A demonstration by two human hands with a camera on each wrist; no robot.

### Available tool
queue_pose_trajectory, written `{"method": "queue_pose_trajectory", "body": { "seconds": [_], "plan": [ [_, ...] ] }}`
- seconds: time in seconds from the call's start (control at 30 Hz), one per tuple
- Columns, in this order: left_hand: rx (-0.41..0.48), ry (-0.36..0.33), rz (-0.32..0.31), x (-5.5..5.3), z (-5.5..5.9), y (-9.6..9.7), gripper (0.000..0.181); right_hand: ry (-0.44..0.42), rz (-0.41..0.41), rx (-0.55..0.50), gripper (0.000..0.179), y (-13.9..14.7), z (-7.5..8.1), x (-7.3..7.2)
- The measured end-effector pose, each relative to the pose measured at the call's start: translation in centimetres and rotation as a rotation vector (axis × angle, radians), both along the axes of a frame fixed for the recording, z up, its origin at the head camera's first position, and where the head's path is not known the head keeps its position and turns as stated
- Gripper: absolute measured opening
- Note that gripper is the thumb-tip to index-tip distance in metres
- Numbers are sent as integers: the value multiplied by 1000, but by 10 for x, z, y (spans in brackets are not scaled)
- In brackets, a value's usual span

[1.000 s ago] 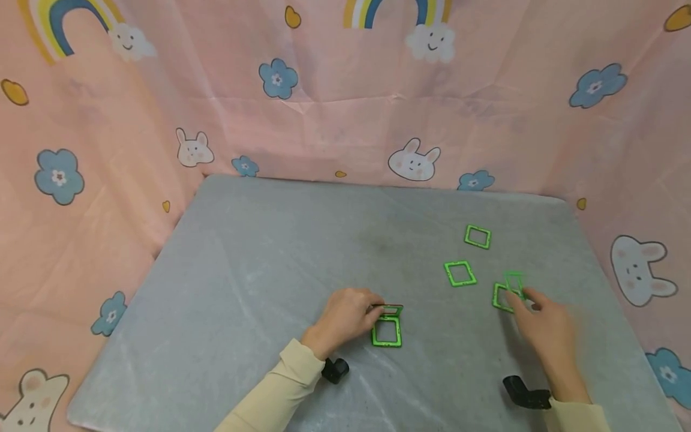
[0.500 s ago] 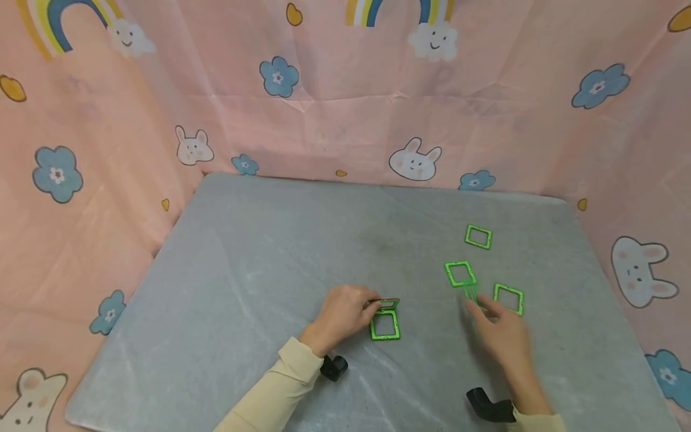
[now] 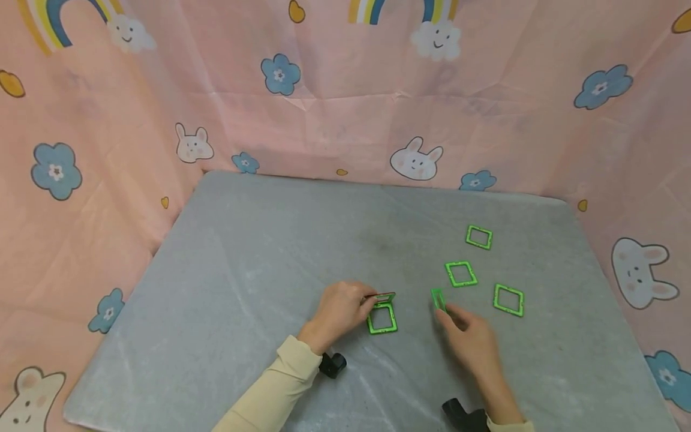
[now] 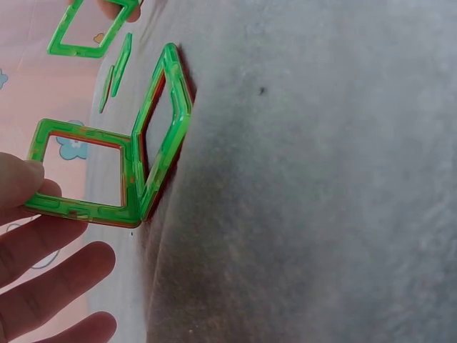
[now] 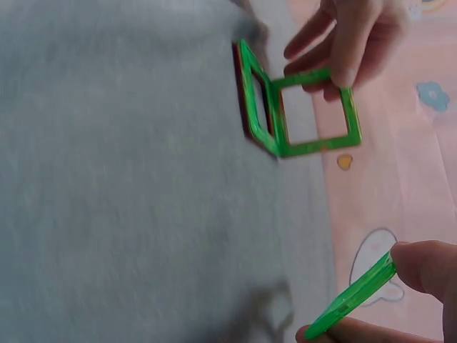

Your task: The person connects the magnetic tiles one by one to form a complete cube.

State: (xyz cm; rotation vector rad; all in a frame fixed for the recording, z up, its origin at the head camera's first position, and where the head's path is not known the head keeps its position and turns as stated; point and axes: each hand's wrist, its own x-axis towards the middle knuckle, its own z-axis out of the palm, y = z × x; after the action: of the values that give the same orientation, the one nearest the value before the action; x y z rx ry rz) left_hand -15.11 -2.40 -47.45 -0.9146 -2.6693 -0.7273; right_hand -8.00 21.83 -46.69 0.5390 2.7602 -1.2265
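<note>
Left hand pinches a standing frame, green, edge-to-edge with a flat frame | right hand pinches a raised frame | grey tabletop — three loose frames toward its right | pink cloth behind — rabbits, rainbows, blue flowers

In the head view, a grey tabletop with rounded corners is bordered by a pink cloth, on which pictures are printed. At ten o'clock a rainbow is seen, at eleven a blue flower, at one a smiling cloud. At three, a white rabbit is shown sideways. At eight, another animal is cut off, perhaps also a rabbit.
</note>
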Motion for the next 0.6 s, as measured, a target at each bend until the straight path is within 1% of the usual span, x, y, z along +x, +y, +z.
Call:
{"method": "queue_pose_trajectory", "body": {
  "seconds": [0.17,0.33,0.6],
  "plan": [
    [-1,-10,10,0,0,1,8,19,-8,-16,49,-13,-2,1],
    [12,-13,12,0,0,2,8,9,11,-34,46,-26,-3,1],
    [27,-15,31,-1,-4,1,8,4,28,-90,45,-44,-2,2]
  ]
}}
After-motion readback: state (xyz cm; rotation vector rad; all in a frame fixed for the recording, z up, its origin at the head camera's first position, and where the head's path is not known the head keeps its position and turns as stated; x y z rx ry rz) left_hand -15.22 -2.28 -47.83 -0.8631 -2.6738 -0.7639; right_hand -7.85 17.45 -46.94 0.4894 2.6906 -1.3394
